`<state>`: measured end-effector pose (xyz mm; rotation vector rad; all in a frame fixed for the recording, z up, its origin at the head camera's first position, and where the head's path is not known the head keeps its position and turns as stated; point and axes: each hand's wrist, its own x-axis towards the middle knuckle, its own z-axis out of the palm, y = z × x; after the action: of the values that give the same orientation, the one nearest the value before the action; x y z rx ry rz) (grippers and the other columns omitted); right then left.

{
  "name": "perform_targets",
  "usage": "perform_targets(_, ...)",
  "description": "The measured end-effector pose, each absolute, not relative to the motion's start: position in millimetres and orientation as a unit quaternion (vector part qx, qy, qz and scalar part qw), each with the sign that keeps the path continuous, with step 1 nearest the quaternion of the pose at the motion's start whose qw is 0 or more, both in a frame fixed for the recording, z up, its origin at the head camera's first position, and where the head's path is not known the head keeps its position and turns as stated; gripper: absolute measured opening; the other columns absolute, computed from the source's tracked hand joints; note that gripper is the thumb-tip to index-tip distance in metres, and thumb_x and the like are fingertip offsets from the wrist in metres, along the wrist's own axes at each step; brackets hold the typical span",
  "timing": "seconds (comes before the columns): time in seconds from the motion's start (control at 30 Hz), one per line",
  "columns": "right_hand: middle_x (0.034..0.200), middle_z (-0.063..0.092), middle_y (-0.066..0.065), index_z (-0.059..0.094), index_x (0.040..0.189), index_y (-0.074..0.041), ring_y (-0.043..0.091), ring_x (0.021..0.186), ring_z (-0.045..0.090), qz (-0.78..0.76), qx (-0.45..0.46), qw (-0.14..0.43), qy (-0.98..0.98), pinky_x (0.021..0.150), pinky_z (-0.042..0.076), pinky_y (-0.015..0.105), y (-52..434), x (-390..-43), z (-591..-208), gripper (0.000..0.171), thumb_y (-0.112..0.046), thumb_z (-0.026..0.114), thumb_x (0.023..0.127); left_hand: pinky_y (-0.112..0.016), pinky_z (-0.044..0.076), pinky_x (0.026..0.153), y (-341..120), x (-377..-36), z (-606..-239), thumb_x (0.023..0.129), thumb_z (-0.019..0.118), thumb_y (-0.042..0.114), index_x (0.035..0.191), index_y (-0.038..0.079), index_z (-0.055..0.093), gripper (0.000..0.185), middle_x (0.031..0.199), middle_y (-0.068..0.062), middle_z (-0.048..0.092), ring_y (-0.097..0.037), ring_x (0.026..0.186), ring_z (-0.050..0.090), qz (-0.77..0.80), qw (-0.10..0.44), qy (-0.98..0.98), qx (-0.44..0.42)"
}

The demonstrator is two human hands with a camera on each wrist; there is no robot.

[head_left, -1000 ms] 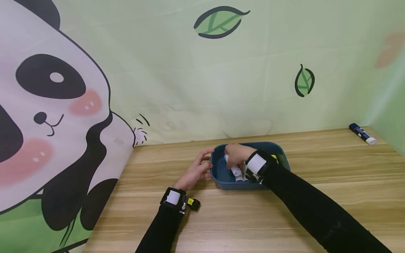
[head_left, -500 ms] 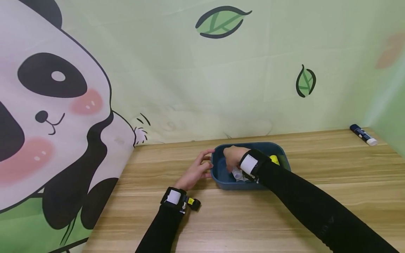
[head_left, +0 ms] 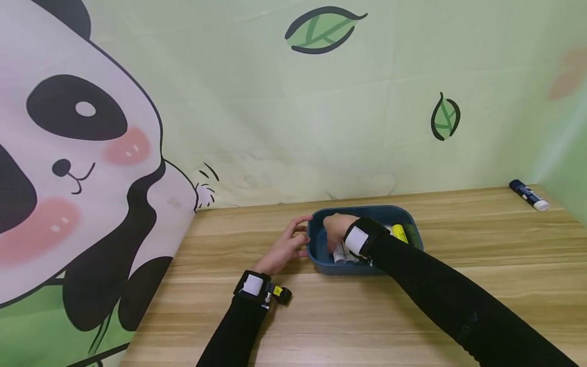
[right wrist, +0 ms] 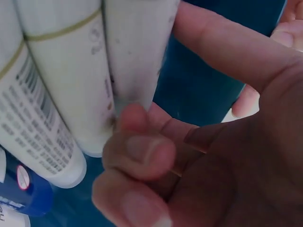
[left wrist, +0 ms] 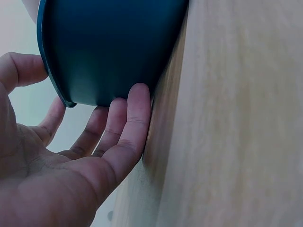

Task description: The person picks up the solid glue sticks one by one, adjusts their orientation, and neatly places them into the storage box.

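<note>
A dark blue plastic box (head_left: 355, 269) stands on the wooden table, holding several white tubes lying side by side. My left hand (head_left: 281, 251) steadies the box's left end: in the left wrist view thumb and fingertips touch its rim and outer wall (left wrist: 109, 52), fingers loosely spread. Inside the box, my right hand (head_left: 338, 227) holds the outermost white tube (right wrist: 135, 52), one finger along its side and others curled at its lower end. Two more white tubes with gold lines (right wrist: 66, 71) lie beside it, one printed with a barcode.
A blue-bodied stick (right wrist: 35, 189) lies beside the tubes, and a yellow stick (head_left: 399, 233) lies at the box's right end. On the table's far right is a navy stick with a white end (head_left: 529, 195). A panda-printed backdrop (head_left: 275, 127) rises behind the table.
The white tube in my right hand has gone from slanted to lying alongside the others, lower in the box. My right hand shifted slightly left and down. My left hand stayed against the box.
</note>
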<state>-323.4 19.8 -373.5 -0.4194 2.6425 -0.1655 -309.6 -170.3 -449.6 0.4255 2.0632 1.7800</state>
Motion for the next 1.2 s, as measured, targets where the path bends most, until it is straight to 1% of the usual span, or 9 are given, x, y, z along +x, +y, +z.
perform_targets(0.1, 0.108, 0.071, 0.012, 0.066, 0.126, -0.001, 0.022, 0.087, 0.063, -0.055, -0.146, 0.226, 0.962, 0.082, 0.057, 0.035, 20.2, -324.5, -375.1, 0.055, -0.027, 0.086, 0.082, -0.034, 0.058, 0.092, -169.9, -309.4, -449.1, 0.098, 0.044, 0.011, 0.158, 0.025, 0.034, 0.062, 0.148, -0.016, 0.035, -0.024, 0.116, 0.050, 0.633, 0.190, 0.735, 0.152)
perform_targets(0.23, 0.112, 0.072, 0.013, 0.065, 0.127, -0.001, 0.023, 0.090, 0.064, -0.058, -0.138, 0.223, 0.963, 0.087, 0.058, 0.039, 21.3, -322.7, -373.5, 0.058, -0.030, 0.087, 0.082, -0.034, 0.059, 0.090, -170.2, -309.5, -449.0, 0.098, 0.044, 0.011, 0.157, 0.025, 0.035, 0.061, 0.147, -0.016, 0.035, -0.024, 0.116, 0.050, 0.635, 0.188, 0.734, 0.150)
perform_targets(0.43, 0.109, 0.073, 0.012, 0.067, 0.125, -0.001, 0.022, 0.088, 0.064, -0.065, -0.145, 0.219, 0.963, 0.086, 0.059, 0.038, 22.9, -318.7, -370.1, 0.054, -0.030, 0.086, 0.083, -0.033, 0.059, 0.090, -170.4, -309.9, -449.8, 0.099, 0.045, 0.012, 0.156, 0.026, 0.036, 0.060, 0.148, -0.016, 0.035, -0.025, 0.117, 0.051, 0.635, 0.187, 0.736, 0.144)
perform_targets(0.67, 0.113, 0.073, 0.014, 0.064, 0.129, 0.000, 0.023, 0.089, 0.064, -0.067, -0.139, 0.215, 0.964, 0.089, 0.059, 0.039, 22.9, -317.1, -370.3, 0.055, -0.029, 0.084, 0.086, -0.033, 0.058, 0.091, -170.3, -310.6, -450.1, 0.099, 0.045, 0.011, 0.158, 0.027, 0.034, 0.062, 0.151, -0.017, 0.034, -0.025, 0.118, 0.051, 0.630, 0.192, 0.738, 0.145)
perform_targets(0.8, 0.112, 0.073, 0.014, 0.065, 0.128, 0.001, 0.022, 0.088, 0.064, -0.071, -0.139, 0.210, 0.965, 0.087, 0.059, 0.038, 22.8, -316.5, -370.4, 0.055, -0.028, 0.084, 0.086, -0.033, 0.058, 0.091, -170.8, -310.9, -450.7, 0.099, 0.045, 0.011, 0.158, 0.027, 0.034, 0.062, 0.151, -0.017, 0.033, -0.025, 0.119, 0.050, 0.629, 0.195, 0.738, 0.146)
perform_targets(1.0, 0.107, 0.073, 0.013, 0.067, 0.125, 0.001, 0.022, 0.086, 0.065, -0.074, -0.143, 0.206, 0.965, 0.081, 0.058, 0.036, 23.5, -315.9, -370.2, 0.052, -0.027, 0.084, 0.085, -0.032, 0.058, 0.090, -170.5, -310.4, -449.7, 0.099, 0.045, 0.012, 0.158, 0.025, 0.033, 0.062, 0.150, -0.017, 0.032, -0.025, 0.118, 0.050, 0.631, 0.196, 0.736, 0.149)
perform_targets(1.2, 0.109, 0.073, 0.013, 0.066, 0.125, 0.001, 0.022, 0.087, 0.064, -0.076, -0.144, 0.209, 0.964, 0.082, 0.057, 0.036, 24.2, -316.3, -369.6, 0.051, -0.028, 0.083, 0.086, -0.032, 0.058, 0.091, -170.1, -309.0, -447.6, 0.099, 0.045, 0.012, 0.158, 0.026, 0.033, 0.062, 0.151, -0.017, 0.033, -0.026, 0.119, 0.049, 0.630, 0.196, 0.737, 0.147)
